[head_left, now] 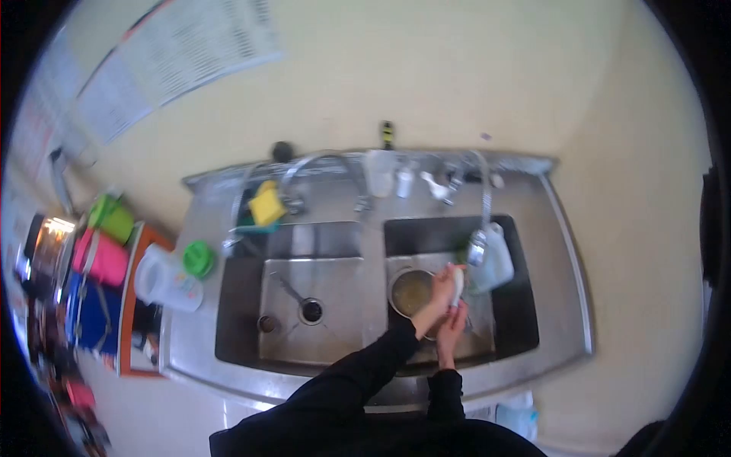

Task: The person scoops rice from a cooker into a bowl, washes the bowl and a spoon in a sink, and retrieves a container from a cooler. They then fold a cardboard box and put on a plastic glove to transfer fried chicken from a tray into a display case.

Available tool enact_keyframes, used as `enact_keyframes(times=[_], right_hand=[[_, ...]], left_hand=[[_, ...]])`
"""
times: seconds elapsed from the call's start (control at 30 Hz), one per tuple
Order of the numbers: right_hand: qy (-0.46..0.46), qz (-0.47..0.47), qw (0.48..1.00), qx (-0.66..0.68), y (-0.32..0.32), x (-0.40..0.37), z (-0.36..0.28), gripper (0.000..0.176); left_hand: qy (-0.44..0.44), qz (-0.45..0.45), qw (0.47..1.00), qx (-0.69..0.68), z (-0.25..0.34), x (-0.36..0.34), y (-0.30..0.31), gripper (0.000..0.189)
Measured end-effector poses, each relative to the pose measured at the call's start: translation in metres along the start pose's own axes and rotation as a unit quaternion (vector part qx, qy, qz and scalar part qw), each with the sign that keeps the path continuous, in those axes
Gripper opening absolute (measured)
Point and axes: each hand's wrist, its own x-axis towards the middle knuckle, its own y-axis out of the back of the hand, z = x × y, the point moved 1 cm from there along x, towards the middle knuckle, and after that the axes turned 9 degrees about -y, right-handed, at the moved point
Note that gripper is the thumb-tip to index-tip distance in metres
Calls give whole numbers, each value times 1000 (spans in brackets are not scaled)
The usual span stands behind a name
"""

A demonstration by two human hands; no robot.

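Both of my hands are over the right sink basin (396, 228). Closed around the upper part of a white, elongated thing (458, 288) is my left hand (441, 289). My right hand (452, 320) grips its lower end, fingers closed. Its exact kind is too blurred to tell. Beside my left hand, a round metal pot (394, 293) with yellowish liquid sits on the basin floor, partly covered by my wrist. A pale translucent container (499, 259) leans at the basin's right side, with something green near it. Above the hands hangs the faucet's spray head (477, 247).
The left basin (312, 274) holds a long-handled utensil by the drain (311, 311). A yellow sponge (267, 206), a curved faucet (324, 158) and a clear cup (378, 174) line the back. A green lid (199, 259) and a plastic jug (164, 278) stand left.
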Motion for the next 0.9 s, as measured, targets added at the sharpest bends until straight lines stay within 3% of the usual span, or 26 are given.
enact_keyframes(times=[0.07, 0.1, 0.17, 0.2, 0.3, 0.37, 0.4, 0.43, 0.5, 0.6, 0.67, 0.77, 0.9], right_hand=[[-1, -58, 995, 87, -11, -3, -62, 23], [-6, -80, 989, 127, -19, -5, -81, 22], [189, -95, 977, -17, -45, -9, -93, 20], [283, -96, 950, -88, -55, -14, -97, 20], [314, -196, 927, -65, -115, -35, -204, 21], [232, -370, 900, 13, -194, -39, -224, 22], [296, -383, 875, 7, -242, -40, -233, 23], [359, -393, 847, 1, -291, -43, -242, 25], [460, -287, 838, -55, -376, -56, -261, 30], [433, -279, 820, -252, -459, -60, -263, 33], [425, -242, 817, -305, -500, -51, -243, 35], [459, -190, 806, -322, -526, -42, -224, 39], [547, -341, 711, -283, -501, -59, -271, 38]], left_hand=[[87, -80, 964, -238, -4, -6, 18, 37], [53, -75, 965, -246, 3, -5, 43, 36], [-6, -76, 963, -259, 18, -7, 109, 36], [-37, -18, 947, -319, 23, -5, 143, 34], [-60, 131, 901, -408, 38, -21, 248, 31], [-28, 205, 907, -366, 50, -48, 310, 30], [-11, 240, 909, -342, 52, -61, 333, 29], [-30, 230, 899, -371, 49, -71, 351, 29], [-65, 205, 878, -427, 38, -93, 381, 28], [-45, 259, 904, -339, 35, -111, 405, 27], [-39, 255, 909, -328, 53, -126, 420, 27], [-13, 263, 904, -336, 49, -137, 442, 28], [30, 284, 899, -331, 39, -122, 466, 27]])
